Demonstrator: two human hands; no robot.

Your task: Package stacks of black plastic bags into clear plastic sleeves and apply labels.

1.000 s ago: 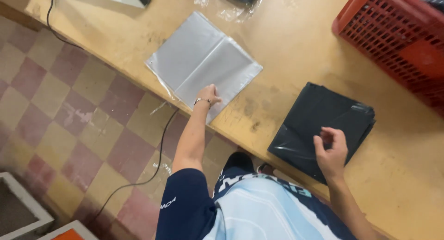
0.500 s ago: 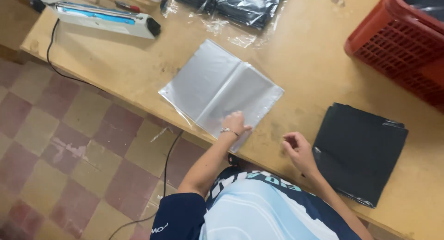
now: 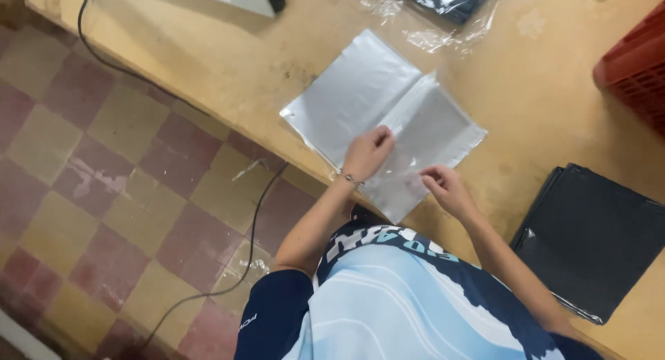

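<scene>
Right hand [image 3: 447, 188] newly on bags [image 3: 377, 117]

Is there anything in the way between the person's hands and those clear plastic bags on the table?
Nothing visible: the left hand and right hand already rest directly on the flat, clear plastic bags lying on the wooden table.

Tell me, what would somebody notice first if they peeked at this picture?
Probably the clear plastic bags lying flat in the middle of the wooden table, with the left hand and the right hand both resting on them. Next, the stack of black bags at the right, and the red crate at the far right edge.
</scene>
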